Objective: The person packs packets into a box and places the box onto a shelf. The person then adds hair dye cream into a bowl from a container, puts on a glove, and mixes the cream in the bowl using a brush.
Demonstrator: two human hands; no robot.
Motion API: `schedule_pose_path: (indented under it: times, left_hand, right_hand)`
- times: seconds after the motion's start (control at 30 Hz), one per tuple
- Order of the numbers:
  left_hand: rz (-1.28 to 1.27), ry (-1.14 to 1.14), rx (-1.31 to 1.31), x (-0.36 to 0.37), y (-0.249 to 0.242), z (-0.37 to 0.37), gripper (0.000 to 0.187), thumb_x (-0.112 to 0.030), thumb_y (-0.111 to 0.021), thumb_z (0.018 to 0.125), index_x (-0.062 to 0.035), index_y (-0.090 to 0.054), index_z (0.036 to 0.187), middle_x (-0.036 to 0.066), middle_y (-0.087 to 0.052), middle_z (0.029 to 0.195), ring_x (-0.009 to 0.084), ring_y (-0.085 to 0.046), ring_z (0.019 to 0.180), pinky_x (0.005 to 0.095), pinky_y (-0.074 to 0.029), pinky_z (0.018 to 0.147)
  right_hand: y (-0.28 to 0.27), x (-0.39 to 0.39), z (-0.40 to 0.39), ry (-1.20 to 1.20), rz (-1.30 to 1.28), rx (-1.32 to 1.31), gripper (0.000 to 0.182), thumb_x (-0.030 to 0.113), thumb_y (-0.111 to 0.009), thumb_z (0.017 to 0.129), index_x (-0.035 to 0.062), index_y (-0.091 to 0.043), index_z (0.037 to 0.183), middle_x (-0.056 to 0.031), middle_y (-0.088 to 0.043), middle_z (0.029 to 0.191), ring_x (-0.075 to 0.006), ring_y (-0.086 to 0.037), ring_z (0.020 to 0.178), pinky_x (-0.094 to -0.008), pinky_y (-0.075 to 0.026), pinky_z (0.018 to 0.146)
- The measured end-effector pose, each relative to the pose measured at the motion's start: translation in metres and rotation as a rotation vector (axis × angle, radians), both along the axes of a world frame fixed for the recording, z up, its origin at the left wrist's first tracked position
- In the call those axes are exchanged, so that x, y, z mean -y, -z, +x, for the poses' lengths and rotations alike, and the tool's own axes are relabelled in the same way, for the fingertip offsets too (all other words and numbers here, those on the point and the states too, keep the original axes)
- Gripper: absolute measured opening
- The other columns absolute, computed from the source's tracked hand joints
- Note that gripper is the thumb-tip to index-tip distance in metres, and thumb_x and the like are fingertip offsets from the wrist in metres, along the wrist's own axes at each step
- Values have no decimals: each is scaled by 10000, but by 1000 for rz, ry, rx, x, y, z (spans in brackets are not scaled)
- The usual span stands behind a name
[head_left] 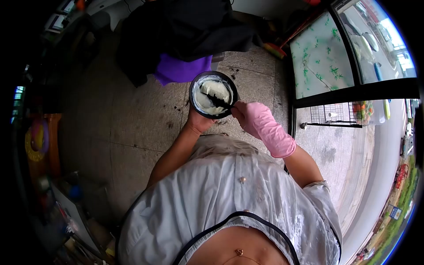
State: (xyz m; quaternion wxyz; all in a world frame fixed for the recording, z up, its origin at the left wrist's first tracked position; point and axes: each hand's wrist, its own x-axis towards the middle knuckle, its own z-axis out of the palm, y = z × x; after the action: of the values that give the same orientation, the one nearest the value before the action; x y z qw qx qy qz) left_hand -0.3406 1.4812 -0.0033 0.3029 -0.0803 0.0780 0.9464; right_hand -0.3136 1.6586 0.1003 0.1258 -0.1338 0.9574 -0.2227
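Observation:
A black bowl [192, 90] of pale, creamy paste [203, 105] is held out in front of my body. My bare left hand [201, 121] grips it from the near left side, with most of the fingers hidden beneath. My right hand [254, 115], in a pink glove, is closed around the handle of a black tint brush with comb teeth [213, 92]. The comb end lies in the bowl, against the paste. Pale paste coats the teeth and the bowl's inner wall.
Just beyond the bowl hang a large black cloth [190, 33] and a purple cloth [183, 70]. Dark hair clippings [170, 125] dot the tiled floor. A broom [276, 50] leans near the glass door [324, 59] at right. Cluttered shelving [77, 216] stands at lower left.

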Motion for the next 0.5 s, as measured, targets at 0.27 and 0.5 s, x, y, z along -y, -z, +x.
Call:
schedule_pose_path:
  times: [0.27,0.5]
  left_hand:
    - [-226,-198,-137,5,16,-2,507,-463,-385,910,-88,-458,1244,89,-540,1200,245,-534,1091,395,-475,895]
    - [-3,-83,-10,20,-8,-14,471,-410,-368,932,-52,-481,1217,120,-545,1194,262,-549,1064,412,-457,928]
  right_hand:
    - [-21,-20,-31,-287,-90,65,176,240,-533,860,78,-600,845,-137,-589,664,-333,-589,642,-403,-465,571]
    - [-32,-3,-59,-233,126,-181,165,249,-557,847,93,-602,820,-106,-597,680,-309,-594,646,-388,-475,573]
